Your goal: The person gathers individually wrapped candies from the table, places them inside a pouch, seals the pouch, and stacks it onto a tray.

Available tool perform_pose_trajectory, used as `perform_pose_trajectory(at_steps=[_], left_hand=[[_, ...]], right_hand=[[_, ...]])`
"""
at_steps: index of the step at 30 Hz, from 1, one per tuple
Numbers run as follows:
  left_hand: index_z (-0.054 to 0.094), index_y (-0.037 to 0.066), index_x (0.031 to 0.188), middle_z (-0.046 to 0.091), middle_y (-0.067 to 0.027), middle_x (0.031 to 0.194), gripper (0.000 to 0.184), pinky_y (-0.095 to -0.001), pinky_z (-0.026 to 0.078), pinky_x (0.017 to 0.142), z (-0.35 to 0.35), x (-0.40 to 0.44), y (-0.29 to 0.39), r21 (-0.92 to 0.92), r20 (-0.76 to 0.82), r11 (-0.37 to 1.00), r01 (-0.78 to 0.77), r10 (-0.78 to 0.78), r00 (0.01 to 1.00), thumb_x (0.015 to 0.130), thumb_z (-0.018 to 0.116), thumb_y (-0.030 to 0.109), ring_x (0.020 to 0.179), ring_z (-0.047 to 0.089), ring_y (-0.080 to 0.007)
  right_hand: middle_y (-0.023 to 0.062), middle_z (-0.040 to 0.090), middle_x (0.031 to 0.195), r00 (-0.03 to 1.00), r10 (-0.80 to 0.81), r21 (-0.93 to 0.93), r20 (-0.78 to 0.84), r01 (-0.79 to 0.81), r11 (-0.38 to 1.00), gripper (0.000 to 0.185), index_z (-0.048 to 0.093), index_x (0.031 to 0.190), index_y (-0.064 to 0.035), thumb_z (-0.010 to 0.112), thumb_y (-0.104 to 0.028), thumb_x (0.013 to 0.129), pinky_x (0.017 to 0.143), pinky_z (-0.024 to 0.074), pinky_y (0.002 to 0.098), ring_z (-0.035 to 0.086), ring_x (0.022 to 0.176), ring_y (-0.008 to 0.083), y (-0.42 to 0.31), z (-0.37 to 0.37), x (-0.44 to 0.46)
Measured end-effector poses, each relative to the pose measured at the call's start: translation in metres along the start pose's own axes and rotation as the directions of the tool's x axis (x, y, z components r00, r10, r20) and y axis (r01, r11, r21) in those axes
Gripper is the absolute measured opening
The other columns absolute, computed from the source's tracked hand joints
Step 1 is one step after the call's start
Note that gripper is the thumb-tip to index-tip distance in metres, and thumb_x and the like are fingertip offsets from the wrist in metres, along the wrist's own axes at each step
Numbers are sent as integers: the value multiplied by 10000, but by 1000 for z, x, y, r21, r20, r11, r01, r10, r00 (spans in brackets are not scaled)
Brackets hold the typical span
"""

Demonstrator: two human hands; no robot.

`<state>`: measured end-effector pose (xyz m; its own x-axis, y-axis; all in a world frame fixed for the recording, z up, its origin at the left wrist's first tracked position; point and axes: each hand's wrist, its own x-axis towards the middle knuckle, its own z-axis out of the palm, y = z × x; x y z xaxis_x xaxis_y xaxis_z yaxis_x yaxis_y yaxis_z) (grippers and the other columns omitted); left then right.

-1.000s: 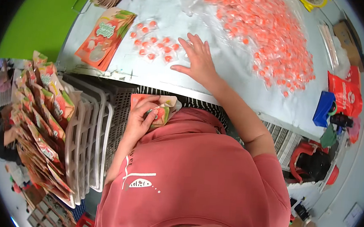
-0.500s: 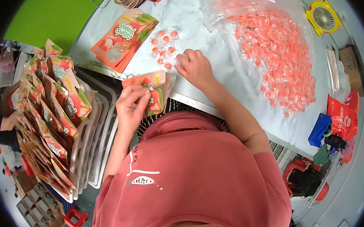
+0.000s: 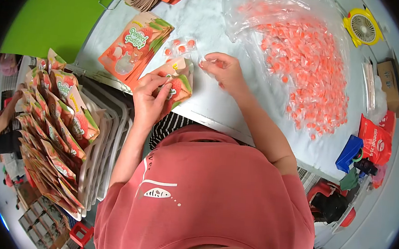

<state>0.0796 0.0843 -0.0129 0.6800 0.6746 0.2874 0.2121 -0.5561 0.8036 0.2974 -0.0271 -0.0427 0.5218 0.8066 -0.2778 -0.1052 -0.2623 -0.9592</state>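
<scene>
My left hand is closed on the edge of a "Peeled Fudge" pouch, which tilts at the table's front edge. Just right of the pouch's mouth, my right hand pinches small clear-wrapped candies with red centres. Some show between the fingers; how many is hidden. Beyond the pouch lie several more wrapped candies on the table. To their left rests a fanned stack of flat pouches.
A large heap of wrapped candies spills from a clear plastic bag on the right. Filled pouches stand in stacked white crates at left. A yellow fan, a red bag and a blue box sit far right.
The left hand has brought the pouch up and right, toward the candies. My right hand has picked candies from the small group, leaving fewer, and shifted slightly right.
</scene>
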Motion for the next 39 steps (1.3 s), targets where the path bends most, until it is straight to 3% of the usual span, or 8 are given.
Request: perform_pose_trajectory(at_steps=[3, 12, 18, 20, 24, 26, 35, 39], left_hand=[[735, 4, 996, 682, -106, 998, 144, -264, 522, 677, 8, 7, 2, 5, 15, 1000, 19, -19, 1000, 852, 729, 14, 848, 652, -148], [724, -10, 974, 653, -79, 930, 123, -225, 474, 613, 23, 10, -4, -142, -46, 989, 41, -47, 998, 851, 725, 1, 734, 593, -99], [719, -18, 981, 641, -79, 896, 124, -250, 474, 619, 37, 5, 2, -107, 41, 994, 6, -2, 999, 858, 711, -1, 747, 599, -140], [717, -18, 987, 642, -95, 896, 123, -268, 482, 631, 39, 5, 2, -102, 29, 994, -45, 48, 998, 867, 694, -6, 777, 611, -184], [716, -21, 1000, 638, -81, 903, 126, -253, 476, 622, 39, 5, -1, -73, -3, 991, -112, 112, 994, 877, 695, 0, 752, 600, -144], [719, -19, 1016, 632, -52, 914, 128, -220, 462, 608, 34, 4, 9, -165, 9, 986, 35, -34, 999, 893, 690, 1, 721, 576, -87], [727, -12, 1030, 626, -26, 928, 151, -179, 437, 587, 34, 1, 9, -300, 44, 946, 122, -114, 992, 881, 710, -11, 697, 550, -43], [731, -8, 1025, 628, -26, 930, 148, -180, 440, 588, 34, 5, 8, -233, 29, 970, 75, -70, 997, 879, 711, -11, 690, 549, -42]], right_hand=[[-3, 672, 792, 997, 46, 288, 67, -64, 955, 235, 683, 1037, -27, 765, -153, 856, 425, 297, 182, 505, 545, 17, -22, 1, -2], [-10, 670, 798, 950, 161, -50, 266, -153, 987, 280, 675, 1094, -43, 707, -238, 895, 392, 312, 204, 485, 551, 27, -33, -8, -6], [98, 647, 768, 947, -283, -322, 153, 318, 892, 285, 638, 1000, 26, 612, -256, 967, 533, 457, 332, 584, 620, 141, -18, 1, 9], [170, 636, 786, 828, -539, -482, 153, 539, 691, 268, 608, 924, 26, 575, -232, 989, 646, 478, 396, 612, 670, 238, -23, 0, 10], [181, 630, 816, 980, -192, -388, 51, 197, 900, 222, 580, 942, 7, 569, -210, 986, 674, 479, 424, 621, 714, 318, -28, 6, 15], [174, 609, 819, 820, -572, -459, -25, 499, 735, 192, 578, 926, -13, 577, -197, 978, 640, 477, 437, 613, 701, 364, -15, 9, 19], [144, 611, 848, 765, -637, -713, 96, 499, 492, 251, 593, 858, -21, 603, -245, 971, 619, 498, 445, 614, 677, 372, -41, 16, -4], [134, 609, 821, 667, -745, -601, 27, 606, 521, 260, 608, 881, -9, 596, -251, 975, 598, 494, 428, 605, 626, 328, -32, 23, 4]])
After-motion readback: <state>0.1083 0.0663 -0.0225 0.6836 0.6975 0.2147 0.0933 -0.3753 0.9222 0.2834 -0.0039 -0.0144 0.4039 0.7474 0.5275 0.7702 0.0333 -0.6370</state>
